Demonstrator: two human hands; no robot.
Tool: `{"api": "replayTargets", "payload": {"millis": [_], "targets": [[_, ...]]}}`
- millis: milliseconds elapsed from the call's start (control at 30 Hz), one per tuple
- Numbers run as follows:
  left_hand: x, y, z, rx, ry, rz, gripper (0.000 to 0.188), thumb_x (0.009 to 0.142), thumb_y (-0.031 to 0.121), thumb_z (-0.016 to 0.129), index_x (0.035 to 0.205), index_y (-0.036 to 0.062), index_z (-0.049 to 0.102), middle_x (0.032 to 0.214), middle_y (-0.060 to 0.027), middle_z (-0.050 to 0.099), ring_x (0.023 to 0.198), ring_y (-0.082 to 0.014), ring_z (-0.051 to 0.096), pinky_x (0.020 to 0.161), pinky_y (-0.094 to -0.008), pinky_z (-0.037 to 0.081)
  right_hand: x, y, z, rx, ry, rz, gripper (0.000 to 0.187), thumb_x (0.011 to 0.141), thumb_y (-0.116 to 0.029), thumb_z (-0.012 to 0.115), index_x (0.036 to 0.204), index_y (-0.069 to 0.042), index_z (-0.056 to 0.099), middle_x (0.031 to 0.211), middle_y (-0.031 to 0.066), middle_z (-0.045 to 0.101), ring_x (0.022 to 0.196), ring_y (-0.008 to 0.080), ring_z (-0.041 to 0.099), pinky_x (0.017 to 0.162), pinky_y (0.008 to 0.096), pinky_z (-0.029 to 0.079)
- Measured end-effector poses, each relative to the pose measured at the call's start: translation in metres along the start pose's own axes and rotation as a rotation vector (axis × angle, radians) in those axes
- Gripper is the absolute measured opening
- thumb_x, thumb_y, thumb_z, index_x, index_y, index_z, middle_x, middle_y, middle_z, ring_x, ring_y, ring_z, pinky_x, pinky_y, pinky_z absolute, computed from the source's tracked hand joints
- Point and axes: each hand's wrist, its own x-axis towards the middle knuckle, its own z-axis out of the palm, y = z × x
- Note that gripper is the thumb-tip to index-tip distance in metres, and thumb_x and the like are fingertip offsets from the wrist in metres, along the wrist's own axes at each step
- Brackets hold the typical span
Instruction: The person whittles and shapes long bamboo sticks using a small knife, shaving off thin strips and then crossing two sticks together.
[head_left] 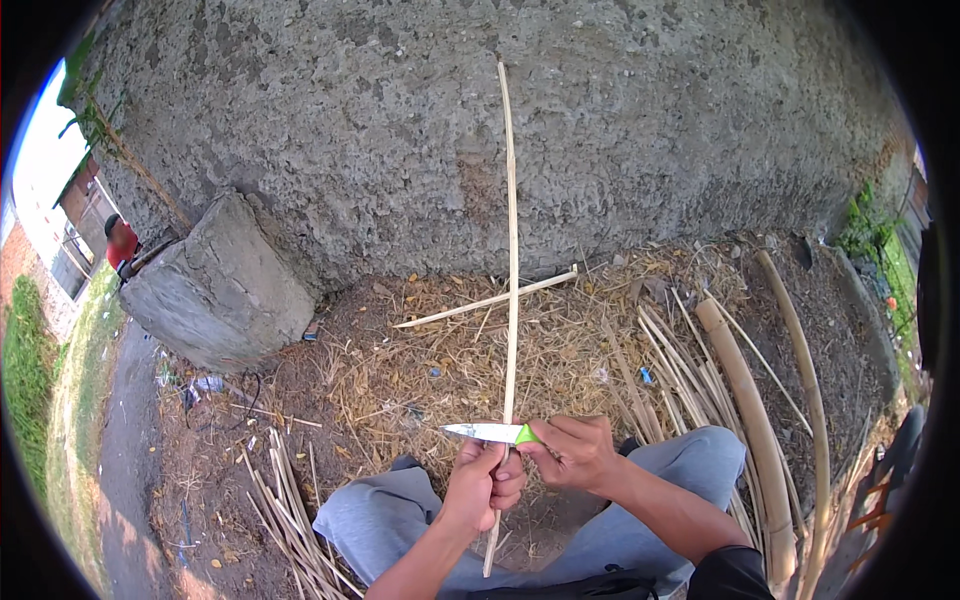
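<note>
My left hand (481, 490) is wrapped round the lower part of a long, thin bamboo strip (513, 230). The strip runs away from me, its far end up against the grey wall, and its near end sticks out below my fist. In my right hand (575, 455) is a knife (485, 432) with a green handle, gripped close to the blade. Its blade lies across the strip just above my left thumb and points left. Whether the edge bites into the bamboo, I cannot tell.
A rough wall (640, 150) stands ahead. Split strips (290, 510) lie by my left knee; more strips (670, 370) and thick bamboo poles (750, 420) lie on the right. A loose stick (450, 312) rests on shavings. Far left are a concrete block (230, 290) and a person (122, 243).
</note>
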Motion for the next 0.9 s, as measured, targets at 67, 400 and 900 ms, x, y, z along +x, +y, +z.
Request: {"api": "replayTargets", "payload": {"millis": [67, 400, 900], "targets": [[0.001, 0.001, -0.001, 0.014, -0.027, -0.001, 0.022, 0.104, 0.021, 0.040, 0.123, 0.0179, 0.051, 0.062, 0.0007, 0.035, 0.045, -0.0056, 0.024, 0.037, -0.0210, 0.016, 0.003, 0.000, 0.001, -0.010, 0.003, -0.003, 0.019, 0.079, -0.020, 0.076, 0.093, -0.007, 0.069, 0.056, -0.0004, 0.051, 0.040, 0.0145, 0.050, 0.035, 0.0303, 0.034], [0.001, -0.001, 0.001, 0.005, -0.066, -0.010, 0.020, 0.105, 0.027, 0.040, 0.121, 0.0187, 0.048, 0.062, 0.0015, 0.031, 0.044, -0.0050, 0.020, 0.038, -0.0208, 0.014, 0.050, 0.057, 0.009, 0.008, 0.154, 0.244, 0.020, 0.086, -0.020, 0.071, 0.093, -0.001, 0.072, 0.068, 0.0113, 0.066, 0.046, 0.0242, 0.059, 0.041, 0.0346, 0.042], [0.000, 0.009, -0.018, -0.020, -0.070, -0.033, 0.021, 0.104, 0.026, 0.041, 0.121, 0.0164, 0.050, 0.062, 0.0020, 0.032, 0.043, -0.0053, 0.021, 0.037, -0.0212, 0.014, 0.061, 0.052, 0.015, -0.122, 0.122, 0.121, 0.020, 0.087, -0.024, 0.070, 0.092, -0.005, 0.070, 0.065, 0.0061, 0.064, 0.047, 0.0220, 0.060, 0.040, 0.0338, 0.043]]}}
